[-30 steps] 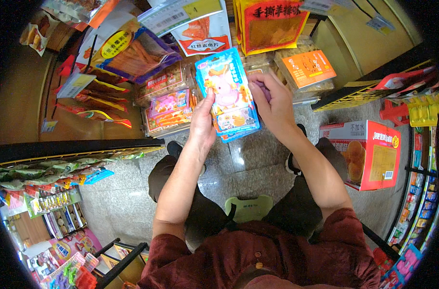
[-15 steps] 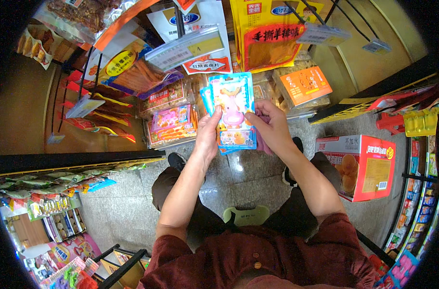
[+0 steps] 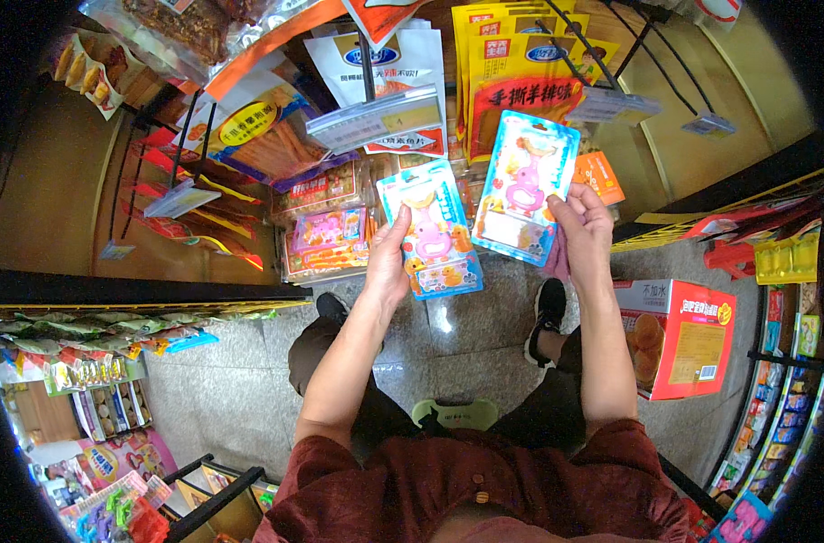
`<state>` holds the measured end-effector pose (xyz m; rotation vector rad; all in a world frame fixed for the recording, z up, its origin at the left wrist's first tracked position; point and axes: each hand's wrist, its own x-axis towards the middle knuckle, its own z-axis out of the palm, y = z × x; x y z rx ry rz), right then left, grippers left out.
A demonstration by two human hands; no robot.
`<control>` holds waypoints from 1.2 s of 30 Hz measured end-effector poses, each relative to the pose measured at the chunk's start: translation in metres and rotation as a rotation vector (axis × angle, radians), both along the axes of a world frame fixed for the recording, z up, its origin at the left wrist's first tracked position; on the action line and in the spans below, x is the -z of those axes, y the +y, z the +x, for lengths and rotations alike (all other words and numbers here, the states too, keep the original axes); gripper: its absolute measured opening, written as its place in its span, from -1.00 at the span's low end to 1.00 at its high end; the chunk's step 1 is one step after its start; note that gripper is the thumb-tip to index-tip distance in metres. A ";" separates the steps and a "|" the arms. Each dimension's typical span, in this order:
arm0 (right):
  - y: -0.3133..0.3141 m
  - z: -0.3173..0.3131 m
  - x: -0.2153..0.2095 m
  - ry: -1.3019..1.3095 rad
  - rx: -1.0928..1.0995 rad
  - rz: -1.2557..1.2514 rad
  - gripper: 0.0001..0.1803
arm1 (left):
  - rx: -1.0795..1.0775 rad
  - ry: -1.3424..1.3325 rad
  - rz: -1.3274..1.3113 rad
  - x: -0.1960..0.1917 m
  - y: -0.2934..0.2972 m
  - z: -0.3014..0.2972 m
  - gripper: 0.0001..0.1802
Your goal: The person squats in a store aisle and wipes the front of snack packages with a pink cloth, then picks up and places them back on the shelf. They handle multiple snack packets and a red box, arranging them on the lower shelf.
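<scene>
The left hand (image 3: 389,262), at the centre of the frame, is clamped on a blue blister pack (image 3: 430,231) with a pink toy figure under clear plastic; thumb on the front, fingers behind its left edge. The right hand (image 3: 586,226), right of centre, grips a second blue pack (image 3: 525,185) of the same kind by its lower right corner and holds it higher, tilted slightly to the right. The two packs are just beside each other, not touching.

Behind them, across the top of the frame, snack bags hang on hooks (image 3: 602,45): yellow bags (image 3: 520,81) upper centre, a white bag (image 3: 385,63) left of them, and pink packs (image 3: 326,240) just left of the left hand. A grey price tag (image 3: 376,118) sits above the left pack.

At right, a red carton (image 3: 679,335) stands on the grey tiled floor (image 3: 213,398). A green stool (image 3: 454,414) shows between the person's knees, at lower centre.
</scene>
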<state>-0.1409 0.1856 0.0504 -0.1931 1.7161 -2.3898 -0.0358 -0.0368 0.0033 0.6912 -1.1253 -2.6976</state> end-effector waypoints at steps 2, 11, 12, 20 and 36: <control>0.006 -0.003 -0.001 0.021 0.025 0.082 -0.85 | -0.028 0.019 0.029 -0.001 -0.003 0.002 -0.57; -0.004 0.015 0.010 -0.033 -0.267 0.205 -0.85 | 0.019 0.070 0.162 0.013 -0.006 -0.004 -0.55; -0.006 0.017 0.013 -0.041 -0.344 0.208 -0.84 | 0.022 0.071 0.156 0.015 -0.003 -0.004 -0.55; -0.013 0.016 0.023 -0.080 -0.458 0.277 -0.81 | 0.084 0.101 0.145 0.008 0.000 0.000 -0.57; -0.038 0.035 0.005 0.108 -0.041 0.017 -0.80 | 0.173 -0.004 -0.291 0.015 0.015 0.003 -0.67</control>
